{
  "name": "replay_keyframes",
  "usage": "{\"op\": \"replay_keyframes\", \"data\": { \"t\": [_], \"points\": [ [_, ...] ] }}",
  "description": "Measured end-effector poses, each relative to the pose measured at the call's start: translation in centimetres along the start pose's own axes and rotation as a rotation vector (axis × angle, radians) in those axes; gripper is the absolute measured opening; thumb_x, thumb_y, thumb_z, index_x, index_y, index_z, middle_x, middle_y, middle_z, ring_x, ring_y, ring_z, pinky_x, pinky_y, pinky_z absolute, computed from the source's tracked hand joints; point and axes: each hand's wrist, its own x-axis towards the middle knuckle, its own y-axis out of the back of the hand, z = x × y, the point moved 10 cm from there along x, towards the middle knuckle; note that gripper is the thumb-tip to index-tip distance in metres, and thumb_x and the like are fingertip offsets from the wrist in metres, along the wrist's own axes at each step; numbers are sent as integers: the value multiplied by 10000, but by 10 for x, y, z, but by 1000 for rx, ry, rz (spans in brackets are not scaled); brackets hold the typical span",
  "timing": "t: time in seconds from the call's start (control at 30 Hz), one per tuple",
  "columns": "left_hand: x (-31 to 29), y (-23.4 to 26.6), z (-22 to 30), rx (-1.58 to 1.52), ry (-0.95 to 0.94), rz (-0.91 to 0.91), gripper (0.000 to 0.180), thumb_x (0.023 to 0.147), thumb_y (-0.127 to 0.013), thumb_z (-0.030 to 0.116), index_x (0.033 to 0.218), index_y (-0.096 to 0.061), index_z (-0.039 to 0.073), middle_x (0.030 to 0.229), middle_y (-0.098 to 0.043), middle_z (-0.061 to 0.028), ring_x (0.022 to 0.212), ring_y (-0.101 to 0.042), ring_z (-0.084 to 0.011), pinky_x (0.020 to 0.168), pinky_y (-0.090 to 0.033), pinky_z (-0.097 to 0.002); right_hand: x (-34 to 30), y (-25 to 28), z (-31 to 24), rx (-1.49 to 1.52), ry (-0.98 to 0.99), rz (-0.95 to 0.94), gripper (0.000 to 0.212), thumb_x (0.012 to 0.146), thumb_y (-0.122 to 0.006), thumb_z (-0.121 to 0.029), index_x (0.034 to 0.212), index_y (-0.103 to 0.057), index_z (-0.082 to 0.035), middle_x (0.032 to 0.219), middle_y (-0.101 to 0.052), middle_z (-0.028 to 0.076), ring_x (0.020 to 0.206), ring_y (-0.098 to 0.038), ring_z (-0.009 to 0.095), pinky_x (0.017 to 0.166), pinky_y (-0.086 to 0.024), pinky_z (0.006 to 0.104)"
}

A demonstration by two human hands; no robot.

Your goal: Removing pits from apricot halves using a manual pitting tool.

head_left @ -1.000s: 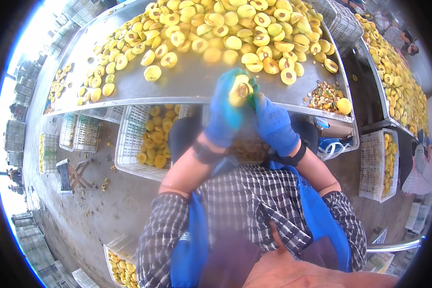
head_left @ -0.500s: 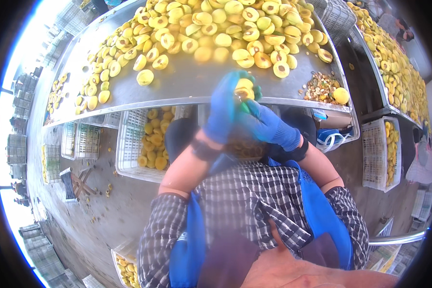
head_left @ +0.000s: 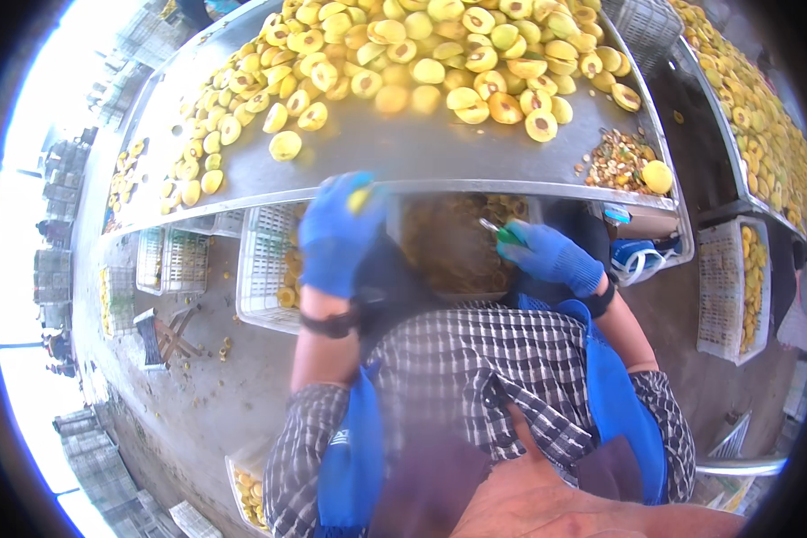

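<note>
My left hand, in a blue glove and smeared by motion, is closed round a yellow peach half by the table's near edge. Only a small part of that fruit shows between the fingers. My right hand, also gloved in blue, grips a small pitting tool with a green handle and a thin metal tip that points left. A crate of fruit sits below the table edge, between my hands. Cut yellow peach halves, many with brown pits or hollows, are heaped across the metal table.
A pile of pits and scraps lies at the table's right corner beside one peach. White crate stands under the table, left of my legs. Another fruit crate and a second loaded table are at the right.
My hands have come apart from over the table edge. The left moved left and down with the peach half; the right moved right and down with the tool.
</note>
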Motion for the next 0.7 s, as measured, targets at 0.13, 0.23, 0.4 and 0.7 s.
{"op": "replay_keyframes", "data": {
  "t": [0.13,0.23,0.4,0.7],
  "points": [
    [-41,26,-108,366,451,-13,403,810,-721,179,1167,-608,28,1146,-617,-188,1061,-587,-369,911,-479,-419,0,-9,-2,35,-41,-170,310,941,-553,-306,1086,-579,-34,959,-596,254,872,-595,405,754,-475,451],
    [19,-1,-113,-55,250,33,553,823,-691,297,1289,-534,46,1271,-554,-207,1173,-530,-360,985,-432,-430,5,-12,-3,61,-160,-181,325,946,-538,-323,1076,-573,-27,948,-599,235,857,-586,416,750,-479,461],
    [124,-113,-120,-89,56,-57,618,841,-645,331,1379,-464,87,1423,-446,-202,1335,-410,-340,1075,-375,-420,15,-16,-32,81,10,-146,253,925,-574,-266,1034,-582,-38,930,-588,206,843,-599,380,717,-478,462],
    [142,-200,-134,16,209,-457,532,868,-602,388,1342,-515,162,1268,-566,-195,1231,-505,-355,1016,-435,-468,7,-25,-24,175,-121,-195,306,938,-556,-322,1015,-556,-26,870,-623,225,828,-610,419,708,-461,466]
  ]
}}
